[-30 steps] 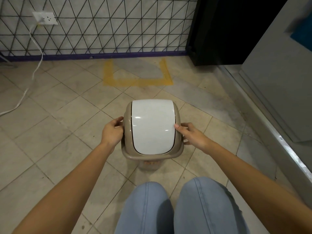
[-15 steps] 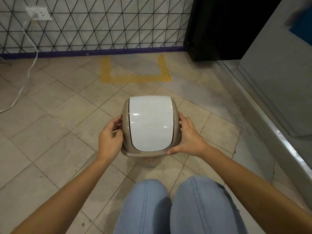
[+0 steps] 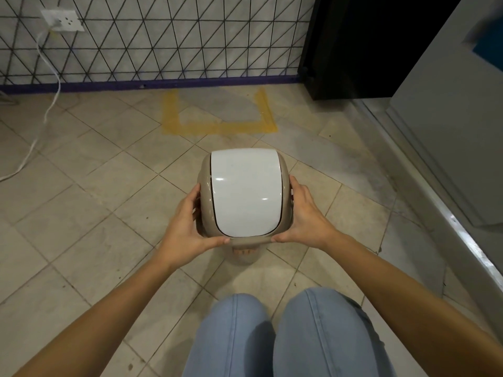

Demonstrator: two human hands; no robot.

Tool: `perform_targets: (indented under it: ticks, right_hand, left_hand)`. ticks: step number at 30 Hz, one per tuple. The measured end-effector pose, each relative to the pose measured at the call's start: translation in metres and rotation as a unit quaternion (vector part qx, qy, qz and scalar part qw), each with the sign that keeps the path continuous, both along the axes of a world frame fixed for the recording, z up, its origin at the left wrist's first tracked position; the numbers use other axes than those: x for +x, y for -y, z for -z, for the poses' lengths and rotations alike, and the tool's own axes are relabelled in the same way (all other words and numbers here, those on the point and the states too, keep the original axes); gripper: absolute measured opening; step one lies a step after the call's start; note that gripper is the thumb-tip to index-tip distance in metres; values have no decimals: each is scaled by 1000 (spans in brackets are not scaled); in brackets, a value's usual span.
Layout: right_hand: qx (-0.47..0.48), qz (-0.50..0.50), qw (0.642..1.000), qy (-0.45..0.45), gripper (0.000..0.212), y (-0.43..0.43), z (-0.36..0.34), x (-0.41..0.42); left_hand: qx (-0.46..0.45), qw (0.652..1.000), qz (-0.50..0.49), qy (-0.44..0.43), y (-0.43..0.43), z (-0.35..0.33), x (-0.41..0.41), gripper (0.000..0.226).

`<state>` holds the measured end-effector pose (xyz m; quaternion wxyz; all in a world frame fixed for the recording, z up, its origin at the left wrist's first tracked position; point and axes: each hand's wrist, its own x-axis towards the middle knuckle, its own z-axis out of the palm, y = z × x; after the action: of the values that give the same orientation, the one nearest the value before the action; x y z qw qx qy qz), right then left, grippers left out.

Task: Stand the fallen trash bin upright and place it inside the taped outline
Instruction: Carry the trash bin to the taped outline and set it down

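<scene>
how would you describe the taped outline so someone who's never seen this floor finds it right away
Start at the wall with the black triangle pattern and its purple baseboard. On the tiled floor right below sits the taped outline, beyond the trash bin. It is the floor's only yellow marking, a three-sided bracket open toward the wall.

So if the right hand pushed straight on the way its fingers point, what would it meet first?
The right hand already grips the beige white-lidded trash bin; beyond lies bare tile, then probably the yellow taped outline.
</scene>
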<state>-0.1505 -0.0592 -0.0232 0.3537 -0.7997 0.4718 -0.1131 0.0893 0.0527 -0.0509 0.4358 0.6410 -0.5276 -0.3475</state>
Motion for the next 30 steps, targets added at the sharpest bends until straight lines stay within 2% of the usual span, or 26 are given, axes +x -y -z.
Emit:
perform_targets:
  ticks: [6, 10, 14, 22, 30]
  right_hand:
    - [10, 13, 1000, 12, 138, 13, 1, 4]
    - [-22, 28, 999, 19, 130, 22, 6, 8]
    - [-64, 49, 996, 40, 112, 28, 12, 13]
    - [-107, 85, 988, 75, 82, 37, 15, 25]
    - [-111, 102, 984, 96, 80, 57, 22, 33]
  left_hand:
    - [1, 999, -9, 50, 19, 3, 4, 134]
    - [-13, 995, -46, 87, 31, 5, 3, 128]
    - [-65, 982, -88, 154, 40, 8, -5, 103]
    - [-122, 945, -121, 280, 49, 7, -22, 24]
    - [-129, 928, -132, 323, 66, 10, -26, 17]
